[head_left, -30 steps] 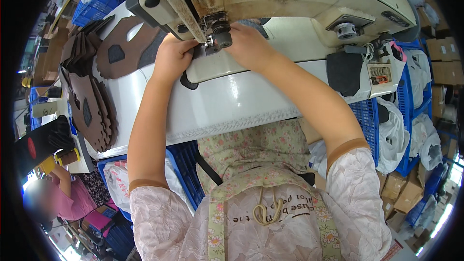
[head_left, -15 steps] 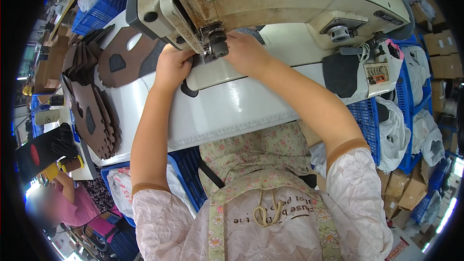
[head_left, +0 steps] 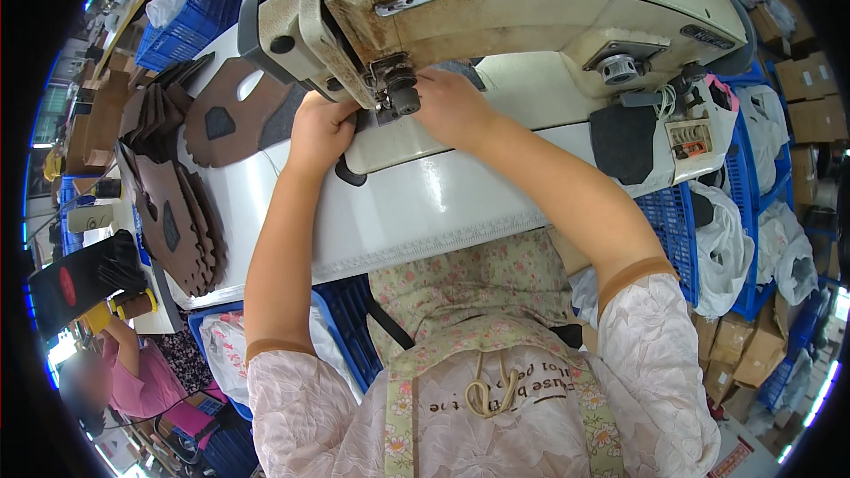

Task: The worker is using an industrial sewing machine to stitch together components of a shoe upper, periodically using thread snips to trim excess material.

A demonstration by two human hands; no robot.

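Both my hands are under the head of a cream, rust-stained sewing machine (head_left: pixel 496 18), one either side of its presser foot (head_left: pixel 390 106). On the left side, my left hand (head_left: pixel 322 131) is closed, thumb and fingers pressed together at the edge of a brown cut piece (head_left: pixel 211 134) with a dark grey section. That piece lies flat on the white table and runs under the machine head. My right hand (head_left: pixel 453 108) rests on the bed just right of the foot, its fingertips hidden behind the machine parts. Dark grey material shows beyond it.
Stacked brown scalloped pieces (head_left: pixel 181 221) lie at the table's left edge. A dark grey piece (head_left: pixel 622 143) and a small tray of bobbins (head_left: pixel 691 138) are at the right. Blue crates (head_left: pixel 193 13) and cardboard boxes stand around. Another person (head_left: pixel 146 372) works at lower left.
The whole view has shifted slightly down and to the right. Both hands keep their places beside the presser foot, with no clear movement of the brown piece.
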